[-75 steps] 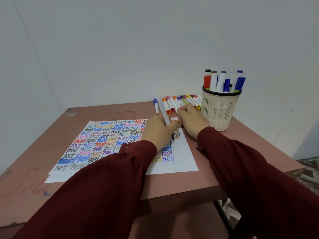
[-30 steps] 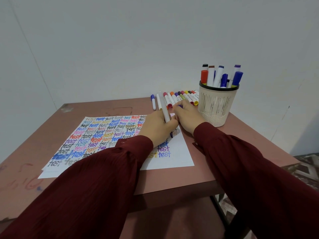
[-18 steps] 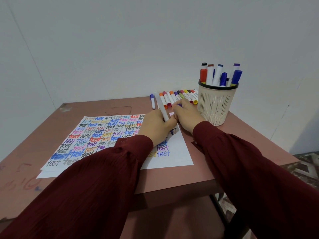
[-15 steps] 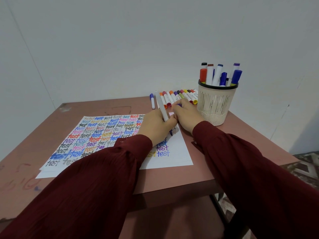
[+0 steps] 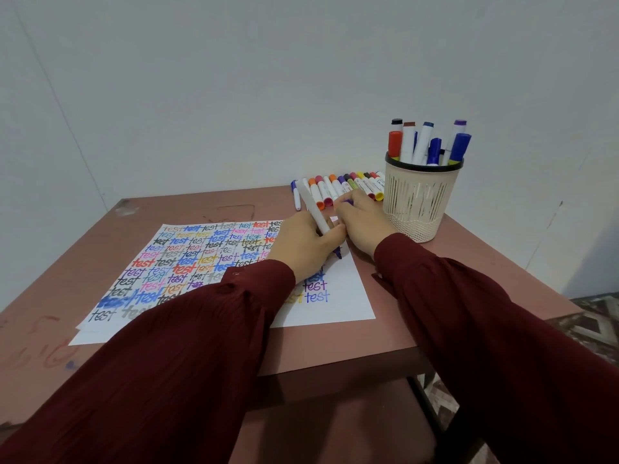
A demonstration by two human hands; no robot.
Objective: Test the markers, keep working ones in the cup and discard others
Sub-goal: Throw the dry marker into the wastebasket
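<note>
I see left hand [image 5: 304,246] fingers curled round the white marker [image 5: 311,205], purple tip on the paper [image 5: 341,296]; right hand [image 5: 363,222] alongside, its fingers' hold unclear.

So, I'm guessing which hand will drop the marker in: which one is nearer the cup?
Right. The right hand lies close beside the cup, on its left; the left hand, gripping the marker, sits farther left over the paper.
</note>
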